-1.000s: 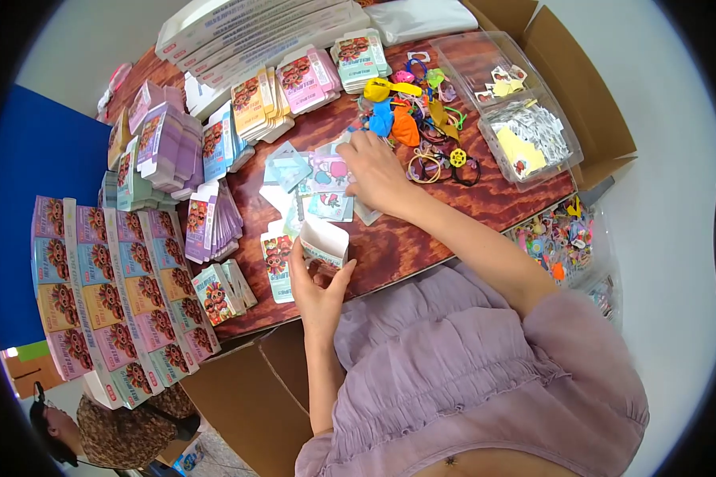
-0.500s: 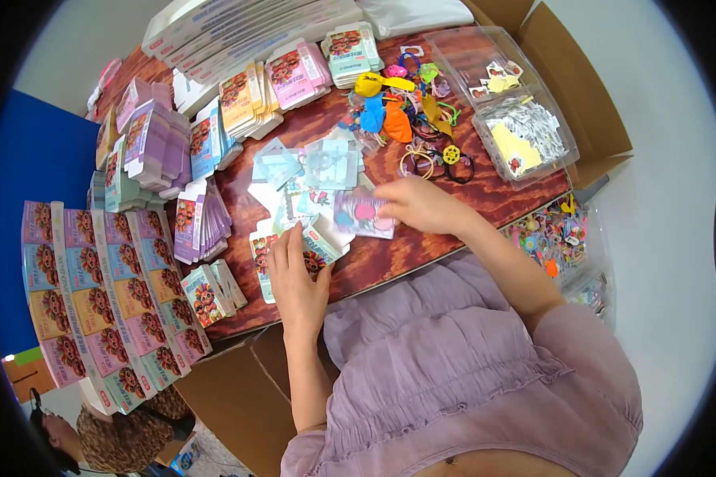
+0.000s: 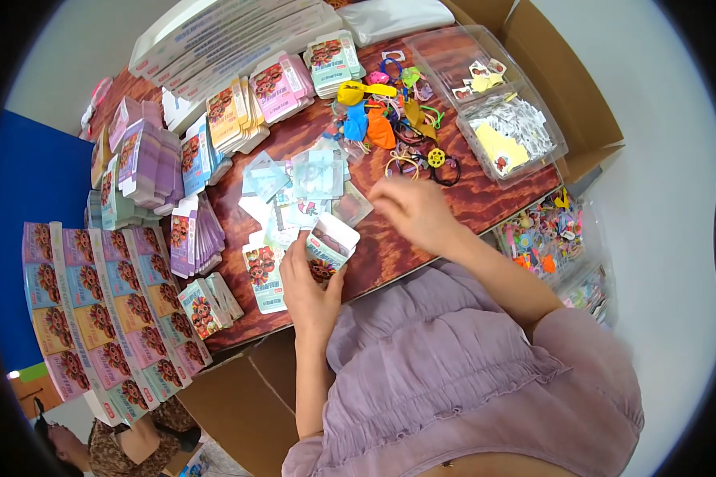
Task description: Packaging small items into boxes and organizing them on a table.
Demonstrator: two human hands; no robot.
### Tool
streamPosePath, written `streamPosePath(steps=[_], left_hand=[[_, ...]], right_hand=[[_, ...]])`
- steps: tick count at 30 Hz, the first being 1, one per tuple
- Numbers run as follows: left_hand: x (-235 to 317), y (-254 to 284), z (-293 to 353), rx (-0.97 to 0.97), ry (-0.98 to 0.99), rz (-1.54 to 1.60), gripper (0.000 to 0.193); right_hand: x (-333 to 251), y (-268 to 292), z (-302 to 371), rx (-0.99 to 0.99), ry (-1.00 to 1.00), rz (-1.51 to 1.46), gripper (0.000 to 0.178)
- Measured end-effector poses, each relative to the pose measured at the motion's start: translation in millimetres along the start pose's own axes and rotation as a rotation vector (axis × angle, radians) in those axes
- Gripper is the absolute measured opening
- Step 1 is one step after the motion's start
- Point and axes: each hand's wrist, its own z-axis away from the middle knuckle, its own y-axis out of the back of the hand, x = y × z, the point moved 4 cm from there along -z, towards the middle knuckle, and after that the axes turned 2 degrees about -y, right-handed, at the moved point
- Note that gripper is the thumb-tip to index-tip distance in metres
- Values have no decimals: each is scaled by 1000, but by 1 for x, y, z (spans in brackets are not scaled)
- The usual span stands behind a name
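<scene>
My left hand (image 3: 313,280) grips a small mint-green carton (image 3: 327,253) with a cartoon picture on its front. The carton's top flap stands raised, and something greyish-purple shows in its mouth. To the right, my right hand (image 3: 422,213) hovers above the table with its fingers curled; nothing shows in them. Beside its fingertips lies a clear sachet (image 3: 353,207). Pale blue translucent sachets and printed cards (image 3: 317,173) are heaped beyond the carton. Another mint-green carton (image 3: 265,278) lies flat left of my left hand.
Stacks of flat cartons, such as the purple ones (image 3: 195,234), line the table's left and back. Colourful hair ties (image 3: 382,119) are piled at the back right, beside a clear divided box (image 3: 509,135) of cut pieces. A display of cartons (image 3: 107,310) stands left; another person (image 3: 127,441) is beyond.
The purple printed packet has left my right hand, which has moved slightly right. My left hand has lifted and turned the carton, so its mouth now shows. The view has shifted slightly.
</scene>
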Motion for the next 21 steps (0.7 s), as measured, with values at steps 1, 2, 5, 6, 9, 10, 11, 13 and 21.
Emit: streamPosePath(steps=[1,2,5,6,9,10,11,13,21], left_hand=[[-2,2,-1,0,-11,2,77],[-2,2,-1,3,-10,4,77],[-3,3,-2,6,10,68,76],[-4,3,-2,12,9,85,76],[-11,2,0,12,52,166,76],[-13,2,2,10,98,226,77],[-13,2,3,11,97,229,77],[-12,3,4,23,88,228,77],[-10,3,3,5,93,236,77]], right_hand=[[4,8,0,69,-3,246,14],[8,15,-1,138,-5,492,10],[32,10,1,117,19,577,6],[39,15,2,120,20,579,6],[45,39,-7,86,-68,-78,10],[41,50,-10,40,-252,-336,11],[41,57,-13,31,-253,-645,9],[44,68,-17,-58,-312,-1283,7],[67,42,-4,-89,-621,-1026,30]])
